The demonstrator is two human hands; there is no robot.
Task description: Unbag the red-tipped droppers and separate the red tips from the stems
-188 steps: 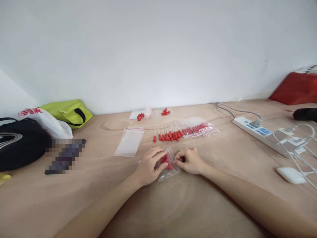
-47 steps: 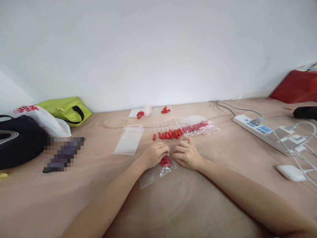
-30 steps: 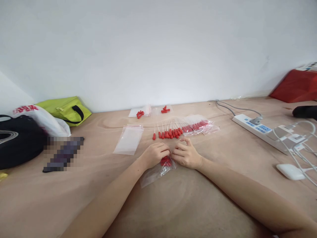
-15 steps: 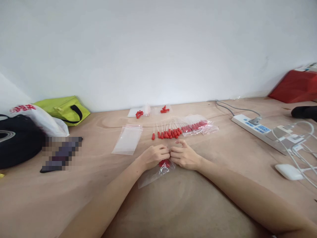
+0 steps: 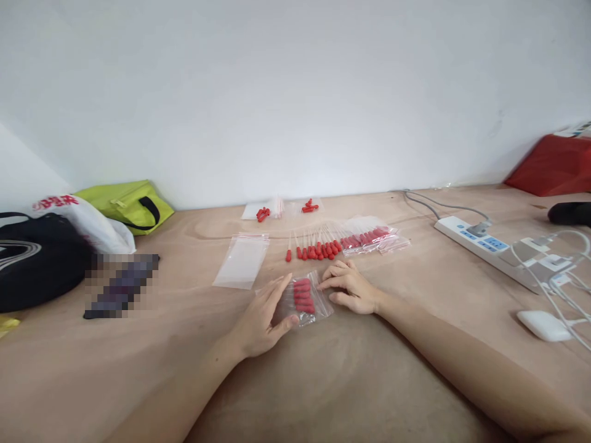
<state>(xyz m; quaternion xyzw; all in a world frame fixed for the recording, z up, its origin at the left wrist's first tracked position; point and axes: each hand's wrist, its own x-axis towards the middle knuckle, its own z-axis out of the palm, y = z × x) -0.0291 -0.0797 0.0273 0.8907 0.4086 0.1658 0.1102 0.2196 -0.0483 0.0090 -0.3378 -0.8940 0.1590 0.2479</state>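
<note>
A clear zip bag (image 5: 322, 306) lies flat on the table with several red-capped pieces (image 5: 303, 296) side by side in it. Over its left edge rests my left hand (image 5: 265, 320), fingers stretched and thumb apart, covering part of the plastic. My right hand (image 5: 353, 287) touches the bag's right edge with loosely bent, spread fingers. Just beyond the hands, several thin pale sticks with red tips (image 5: 318, 251) lie in a row. Filled zip bags (image 5: 369, 237) with red pieces overlap at the row's right end. An unfilled zip bag (image 5: 242, 261) lies left of the row.
Small heaps of red pieces (image 5: 263, 214) lie on bags near the wall. On the right are a white power strip (image 5: 484, 246) with cables and a white charger (image 5: 543, 325). A black bag (image 5: 41, 264), a yellow-green bag (image 5: 138, 206) and a blurred-out dark object (image 5: 122, 286) stand left.
My hands have moved apart from their pinch on the bag's edge. The bag now lies flat, its red pieces in full view. The view has shifted slightly.
</note>
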